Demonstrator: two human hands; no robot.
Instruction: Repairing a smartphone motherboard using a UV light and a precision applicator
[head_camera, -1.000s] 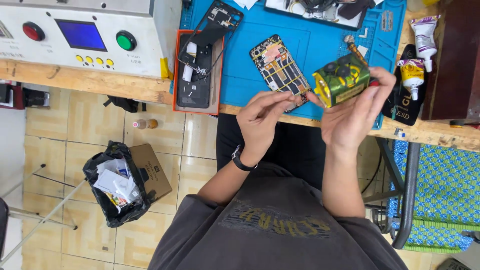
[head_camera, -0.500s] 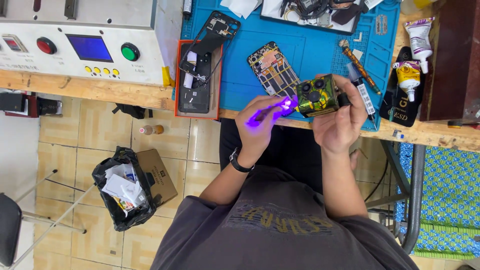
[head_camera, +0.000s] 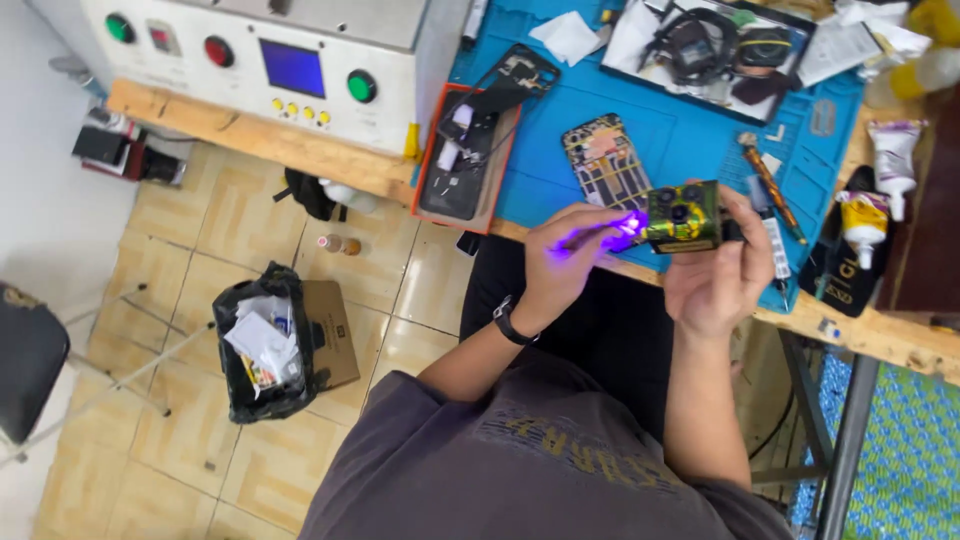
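Note:
My right hand (head_camera: 718, 282) grips a green-and-yellow patterned phone back cover (head_camera: 683, 214) with round camera holes, held edge-up over the bench edge. My left hand (head_camera: 568, 257), with a black wristwatch on the wrist, pinches a thin pen-shaped light (head_camera: 612, 230) whose violet glow falls on the cover's left end and on my fingers. Just beyond, an opened phone frame (head_camera: 603, 161) lies on the blue work mat (head_camera: 690, 135).
A white machine (head_camera: 280, 55) with coloured buttons and a blue screen stands at the left of the wooden bench (head_camera: 250, 140). An orange tray (head_camera: 462, 165) holds phone parts. Glue tubes (head_camera: 865, 215), a screwdriver (head_camera: 762, 180), a parts tray (head_camera: 715, 45). On the floor: a black rubbish bag (head_camera: 262, 345).
A violet light came on at my left fingertips against the cover. The cover turned from face-up to edge-on, and my view swung left, showing more floor.

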